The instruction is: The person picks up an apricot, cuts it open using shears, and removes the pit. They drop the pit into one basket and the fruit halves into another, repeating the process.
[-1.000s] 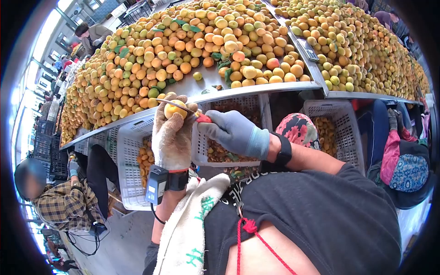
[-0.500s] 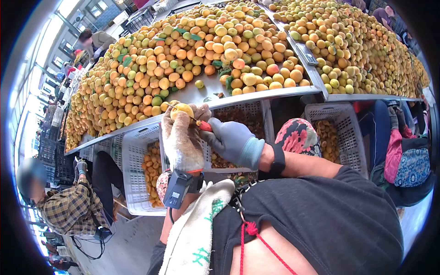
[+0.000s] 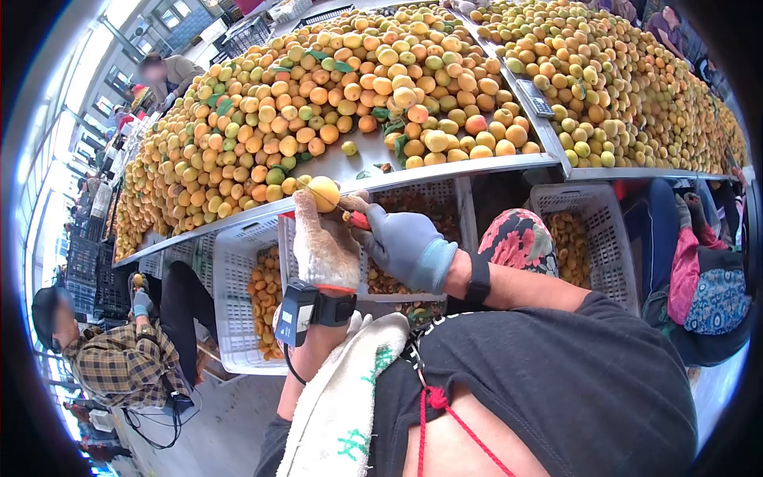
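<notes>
My left hand [image 3: 324, 250], in a fuzzy, stained white work glove, grips a yellow apricot [image 3: 323, 193] between thumb and fingers at the table's front edge. Wrapped in a grey glove with a light blue cuff, my right hand [image 3: 405, 245] is closed around a small knife [image 3: 358, 219] with a red handle. Its thin metal blade points toward the apricot and overlaps it in this view. Both hands are close together over the crates. A large pile of apricots [image 3: 270, 119] lies just beyond them on the metal table [image 3: 362, 156], with a few green leaves among the fruit.
White crates hold orange apricot pieces, one at left [image 3: 230, 318] and one at right [image 3: 620, 230]; another is partly behind my hands. A calculator [image 3: 534, 98] lies on the table divider. A person in a checked shirt [image 3: 131, 354] sits at left, another person [image 3: 699, 270] at right.
The apricot has turned and moved slightly right in my left hand, showing more of its surface, and my left forearm has rotated. The person at left has raised a hand with a fruit in it.
</notes>
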